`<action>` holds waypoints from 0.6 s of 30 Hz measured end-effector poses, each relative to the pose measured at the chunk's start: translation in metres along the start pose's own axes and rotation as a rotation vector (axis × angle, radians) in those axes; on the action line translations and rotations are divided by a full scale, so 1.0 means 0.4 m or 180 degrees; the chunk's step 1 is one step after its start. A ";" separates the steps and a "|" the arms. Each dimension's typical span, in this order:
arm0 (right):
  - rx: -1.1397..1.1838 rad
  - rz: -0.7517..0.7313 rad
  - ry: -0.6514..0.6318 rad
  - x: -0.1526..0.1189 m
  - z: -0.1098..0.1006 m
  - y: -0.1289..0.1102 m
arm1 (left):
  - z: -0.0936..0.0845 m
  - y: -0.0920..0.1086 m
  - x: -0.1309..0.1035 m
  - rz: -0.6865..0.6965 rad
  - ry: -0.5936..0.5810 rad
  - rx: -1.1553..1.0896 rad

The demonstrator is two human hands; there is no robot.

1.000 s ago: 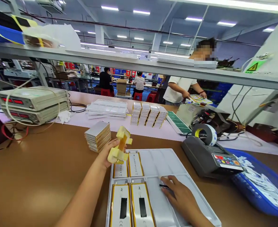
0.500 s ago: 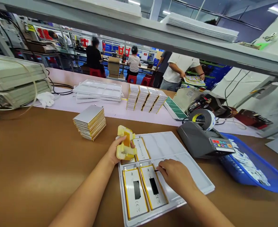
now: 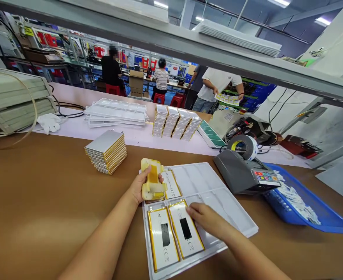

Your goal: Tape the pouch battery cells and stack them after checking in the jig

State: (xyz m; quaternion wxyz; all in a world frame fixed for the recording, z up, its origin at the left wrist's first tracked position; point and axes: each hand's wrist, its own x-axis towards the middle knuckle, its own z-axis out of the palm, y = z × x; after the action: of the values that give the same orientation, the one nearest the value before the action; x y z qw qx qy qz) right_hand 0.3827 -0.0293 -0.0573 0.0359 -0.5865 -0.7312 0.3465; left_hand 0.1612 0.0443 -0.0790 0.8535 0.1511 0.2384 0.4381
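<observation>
Since a moment ago, the left hand (image 3: pixel 138 187) has brought the yellow jig (image 3: pixel 152 184) down from mid-air onto the far-left pocket of the white tray (image 3: pixel 241 223), and the right hand (image 3: pixel 204 216) has slid leftward. Now the left hand's fingers are wrapped around the jig, pressing it over the upper-left cell. The right hand lies half-curled on the tray with its fingertips at the edge of the near cell (image 3: pixel 185 228) that carries a black strip; I cannot tell whether it pinches anything. Another cell (image 3: pixel 163 238) lies just beside it. A cell stack (image 3: pixel 106 151) sits on the brown table (image 3: pixel 43 202), well apart, and a tape dispenser (image 3: pixel 245 171) stands right of the tray.
</observation>
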 end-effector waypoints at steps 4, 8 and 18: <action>0.0930 -0.0162 -0.0366 0.003 -0.024 -0.013 | -0.010 -0.004 -0.006 0.0108 0.0054 -0.0080; 0.1443 -0.0270 0.0167 0.073 -0.103 -0.078 | -0.006 -0.003 -0.020 0.0158 -0.0194 -0.0134; -0.0215 -0.0332 0.1337 0.249 -0.081 -0.241 | -0.003 0.017 -0.048 0.0673 -0.0494 -0.0236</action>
State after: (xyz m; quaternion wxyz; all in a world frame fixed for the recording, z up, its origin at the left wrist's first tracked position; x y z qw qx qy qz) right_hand 0.2865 0.0665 -0.0153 0.1857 -0.6081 -0.7482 0.1897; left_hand 0.1463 0.0327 -0.0716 0.8235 0.1771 0.1381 0.5210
